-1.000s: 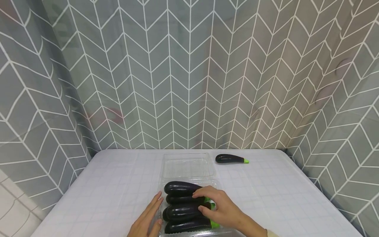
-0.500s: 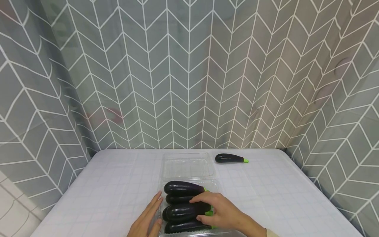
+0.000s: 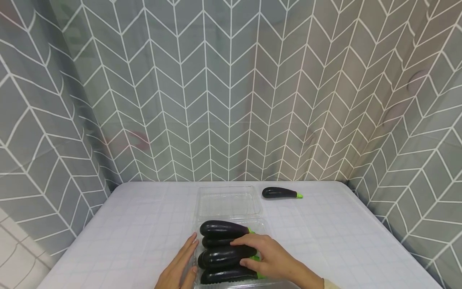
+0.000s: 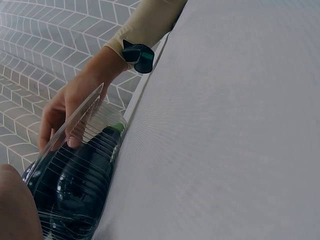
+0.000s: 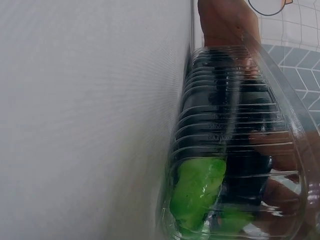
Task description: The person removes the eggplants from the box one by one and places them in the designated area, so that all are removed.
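Several dark purple eggplants lie side by side in a clear plastic clamshell box (image 3: 231, 285) at the near middle of the table. My right hand (image 3: 270, 257) reaches in from the right and holds one upper eggplant (image 3: 223, 257) near its green stem end, thumb on the near side and fingers on the far side. My left hand (image 3: 175, 267) lies with extended fingers along the box's left side. In the left wrist view, the right hand (image 4: 70, 110) bends over the box wall. In the right wrist view, a green stem cap (image 5: 197, 187) shows through the ribbed plastic.
The box's clear lid (image 3: 229, 204) lies folded open toward the back. A single eggplant (image 3: 279, 193) rests beyond it on the right. White cloth covers the table (image 3: 137, 224), and a grey patterned curtain (image 3: 231, 100) surrounds its back and sides.
The held eggplant has shifted slightly left with my right hand, and its thumb sits a little lower than a second ago. My left hand has stayed put.
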A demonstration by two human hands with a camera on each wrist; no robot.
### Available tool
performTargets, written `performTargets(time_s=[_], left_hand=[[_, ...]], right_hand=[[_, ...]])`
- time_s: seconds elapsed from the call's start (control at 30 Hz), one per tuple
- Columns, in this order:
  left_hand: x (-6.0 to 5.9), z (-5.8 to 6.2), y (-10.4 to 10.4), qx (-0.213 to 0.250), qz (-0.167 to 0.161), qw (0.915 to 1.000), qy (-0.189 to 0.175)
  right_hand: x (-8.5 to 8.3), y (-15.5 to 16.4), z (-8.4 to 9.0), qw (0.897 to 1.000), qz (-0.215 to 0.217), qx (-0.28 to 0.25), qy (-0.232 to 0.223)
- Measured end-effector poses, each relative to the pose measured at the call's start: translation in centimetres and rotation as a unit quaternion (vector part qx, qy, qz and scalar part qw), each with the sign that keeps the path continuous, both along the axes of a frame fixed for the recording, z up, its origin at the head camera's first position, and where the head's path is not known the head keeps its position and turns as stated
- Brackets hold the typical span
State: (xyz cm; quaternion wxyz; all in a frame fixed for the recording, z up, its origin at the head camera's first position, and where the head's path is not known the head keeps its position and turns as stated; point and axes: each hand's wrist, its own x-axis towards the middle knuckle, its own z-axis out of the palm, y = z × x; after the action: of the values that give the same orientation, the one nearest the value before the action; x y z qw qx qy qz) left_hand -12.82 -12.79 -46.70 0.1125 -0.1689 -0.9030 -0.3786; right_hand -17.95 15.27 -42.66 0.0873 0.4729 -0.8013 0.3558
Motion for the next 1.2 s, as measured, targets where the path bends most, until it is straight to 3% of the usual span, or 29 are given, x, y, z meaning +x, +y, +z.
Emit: performTargets(time_s=[0.23,0.4,0.97,1.2], left_hand=[[-0.07,0.08,-0.2,-0.005,-0.016,0.9998,0.011],[0.04,0.09,-0.18,0.001,-0.018,0.9998,-0.001],[0.37,-0.14,0.06,0.006,0.0,1.0,0.003],[-0.47,-0.22,0.16,0.001,-0.002,0.997,0.078]], right_hand=[[-0.25,-0.05,-0.08,1.0,0.001,-0.005,0.008],[-0.26,-0.01,-0.17,1.0,0.007,-0.011,0.009],[-0.14,0.01,-0.14,1.0,0.001,-0.018,-0.017],[-0.26,0.02,-0.05,0.998,0.008,-0.03,-0.048]])
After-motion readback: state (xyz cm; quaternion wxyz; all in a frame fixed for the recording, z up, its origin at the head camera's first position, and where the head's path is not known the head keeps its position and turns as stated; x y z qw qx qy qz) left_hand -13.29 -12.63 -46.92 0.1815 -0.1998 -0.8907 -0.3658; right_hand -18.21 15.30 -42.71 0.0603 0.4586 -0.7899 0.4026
